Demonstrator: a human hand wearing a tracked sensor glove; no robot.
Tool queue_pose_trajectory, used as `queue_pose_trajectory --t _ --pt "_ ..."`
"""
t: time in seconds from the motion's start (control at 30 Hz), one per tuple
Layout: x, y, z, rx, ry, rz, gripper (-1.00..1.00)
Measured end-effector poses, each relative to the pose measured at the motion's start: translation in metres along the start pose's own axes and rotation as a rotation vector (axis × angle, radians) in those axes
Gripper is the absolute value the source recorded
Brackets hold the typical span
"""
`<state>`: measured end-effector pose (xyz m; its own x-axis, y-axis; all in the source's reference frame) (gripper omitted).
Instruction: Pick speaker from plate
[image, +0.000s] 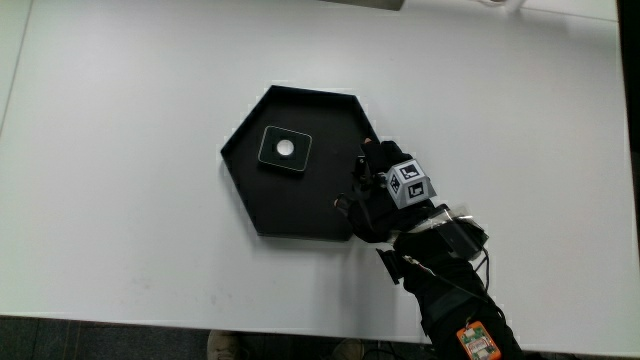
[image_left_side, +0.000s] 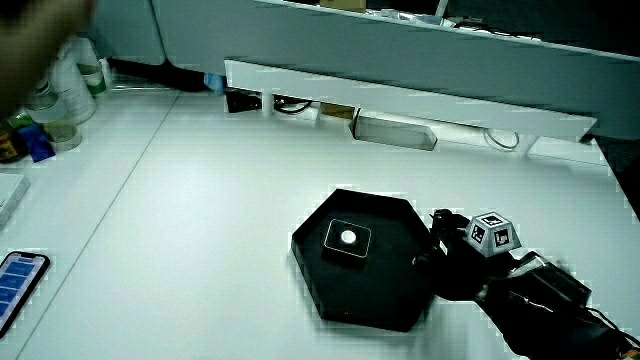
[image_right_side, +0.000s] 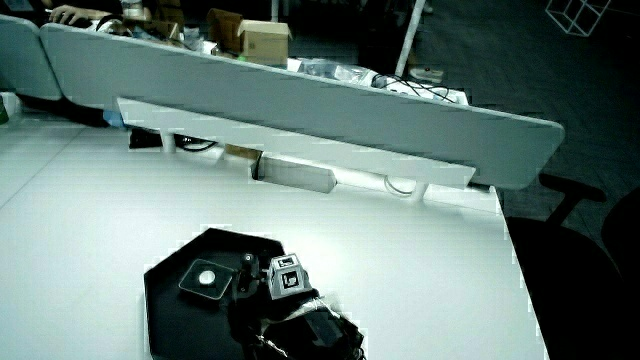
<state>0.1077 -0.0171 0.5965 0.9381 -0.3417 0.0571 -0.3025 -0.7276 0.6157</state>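
Observation:
A small square black speaker with a pale rim and a white dot in its middle lies flat on a black hexagonal plate. Both side views show the speaker on the plate. The gloved hand hovers over the plate's edge, a little nearer to the person than the speaker and apart from it. Its fingers are spread and hold nothing. The patterned cube sits on its back, and the forearm runs toward the person. The hand appears in both side views.
The plate lies on a white table. A phone lies at the table's edge near the person, and bottles stand by the low partition. A socket box sits at the foot of the partition.

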Motion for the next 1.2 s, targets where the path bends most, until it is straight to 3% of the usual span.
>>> queue_pose_trajectory --t 0.2,0.4,0.5,0.57,0.63,0.7,0.77,0.93,1.13,1.2 --pt "-0.013 0.009 0.009 -0.02 -0.071 0.046 0.0" --pt "-0.017 0.019 0.013 -0.034 -0.146 0.038 0.0" --pt "-0.023 0.028 0.007 -0.072 -0.161 0.058 0.0" --pt "-0.028 0.033 0.006 -0.064 -0.187 0.049 0.0" --pt "-0.032 0.04 0.008 -0.055 -0.201 0.038 0.0" --pt "-0.036 0.042 0.011 -0.087 -0.19 0.056 0.0" --pt "-0.039 0.044 0.018 -0.049 -0.223 0.059 0.0" --pt "-0.042 0.052 0.023 -0.137 -0.287 0.054 0.0" --pt "-0.045 0.064 0.005 -0.264 -0.347 0.054 0.0" --pt "-0.043 0.064 -0.001 -0.289 -0.373 0.029 0.05"
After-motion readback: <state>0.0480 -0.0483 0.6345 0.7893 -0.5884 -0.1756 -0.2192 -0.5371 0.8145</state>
